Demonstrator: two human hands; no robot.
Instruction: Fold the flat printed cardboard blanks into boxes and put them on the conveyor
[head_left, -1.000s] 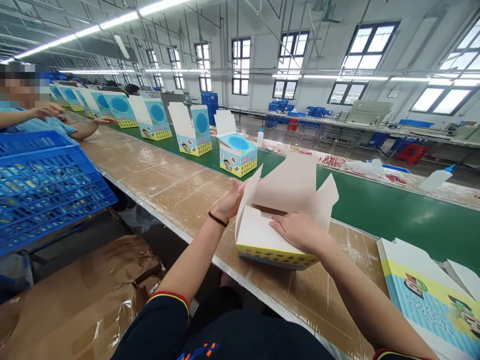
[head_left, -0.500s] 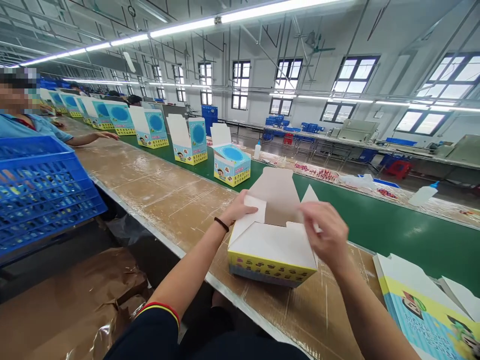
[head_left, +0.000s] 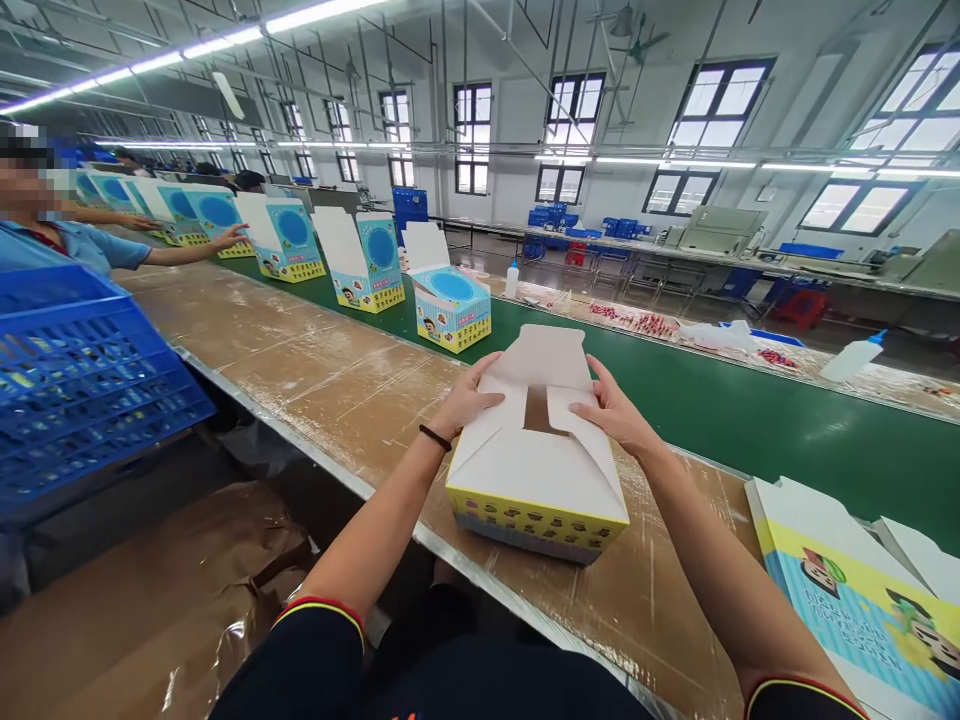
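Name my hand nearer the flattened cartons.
Right. The right hand, on the box's right flap, is left of the flattened cartons; the left hand, on the opposite flap, is farther left.

Near: one open carton (head_left: 525,475), the person's two hands (head_left: 465,402); right, one carton stack (head_left: 847,590); left, one large blue crate (head_left: 64,318). Far: two blue-capped bottles (head_left: 852,360); three distinct printed cartons (head_left: 454,322), with overlapping cartons (head_left: 215,212) farther left uncountable.

Your printed cardboard carton (head_left: 536,485) sits on the table (head_left: 322,350) right before you, its near side yellow above blue with small printed figures. You see its plain white inner faces: the near flap lies inward, both side flaps bend toward a narrow central opening, and the far flap stands raised.
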